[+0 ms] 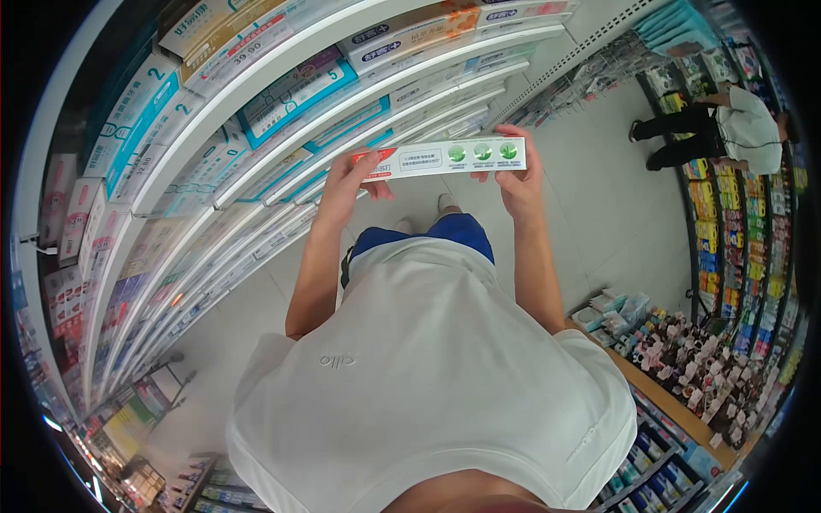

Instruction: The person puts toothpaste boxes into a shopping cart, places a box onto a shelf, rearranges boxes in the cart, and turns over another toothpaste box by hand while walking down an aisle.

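A long white toothpaste box [436, 160] with a red end and three round green pictures is held level in front of my body. My left hand [349, 181] grips its red end, thumb on the printed face. At the other end, my right hand [516, 175] is closed round the box, with the thumb along its lower edge and fingers behind. Just beyond the box are the shelf fronts, and the floor shows beneath it.
Curved-looking shelves [248, 70] of boxed goods run along the left and top, with a blue-and-white box [299, 101] on one. Another person [744, 128] stands at the right by hanging packets [705, 231]. A wooden-edged display [658, 389] of small goods is at lower right.
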Demonstrator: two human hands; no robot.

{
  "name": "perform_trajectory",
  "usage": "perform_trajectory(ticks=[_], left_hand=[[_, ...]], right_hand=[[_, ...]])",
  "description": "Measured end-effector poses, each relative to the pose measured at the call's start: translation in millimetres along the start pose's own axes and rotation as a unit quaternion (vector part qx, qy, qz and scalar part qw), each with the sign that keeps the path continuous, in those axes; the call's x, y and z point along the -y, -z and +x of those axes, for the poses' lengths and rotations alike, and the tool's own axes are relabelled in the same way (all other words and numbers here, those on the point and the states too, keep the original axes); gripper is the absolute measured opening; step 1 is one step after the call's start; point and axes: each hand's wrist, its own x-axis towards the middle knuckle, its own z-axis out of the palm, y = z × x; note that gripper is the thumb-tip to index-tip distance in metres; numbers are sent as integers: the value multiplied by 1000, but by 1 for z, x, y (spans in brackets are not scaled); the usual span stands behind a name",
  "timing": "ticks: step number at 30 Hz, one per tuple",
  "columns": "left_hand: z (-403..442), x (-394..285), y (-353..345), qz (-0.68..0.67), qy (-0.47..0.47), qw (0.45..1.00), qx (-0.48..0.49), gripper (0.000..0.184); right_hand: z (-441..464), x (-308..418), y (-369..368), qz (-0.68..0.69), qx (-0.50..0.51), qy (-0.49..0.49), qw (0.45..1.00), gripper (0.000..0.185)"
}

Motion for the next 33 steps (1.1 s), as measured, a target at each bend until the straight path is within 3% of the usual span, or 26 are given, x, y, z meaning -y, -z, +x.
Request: perform_trajectory(ticks=[7,17,19,20,22,25,33], left_hand=[[17,-6,-17,-10,-58,996,-67,30],[43,-1,-63,21,-95,988,-119,33],[43,1,-78,3,-98,979,-179,39],[44,3,-80,4,-97,978,-183,39],[47,4,-79,22,-128,987,-92,43],[45,7,-89,31,-162,983,-85,45],[24,10,-107,71,-198,966,-150,54]], right_hand=[[48,11,24,13,81,-14,997,64],[70,18,75,51,86,-21,995,67],[71,16,84,38,84,1,996,66],[70,17,88,40,87,-2,995,66],[73,18,94,63,83,-6,995,63],[77,11,106,69,88,-13,994,64],[95,3,111,107,159,-51,980,62]])
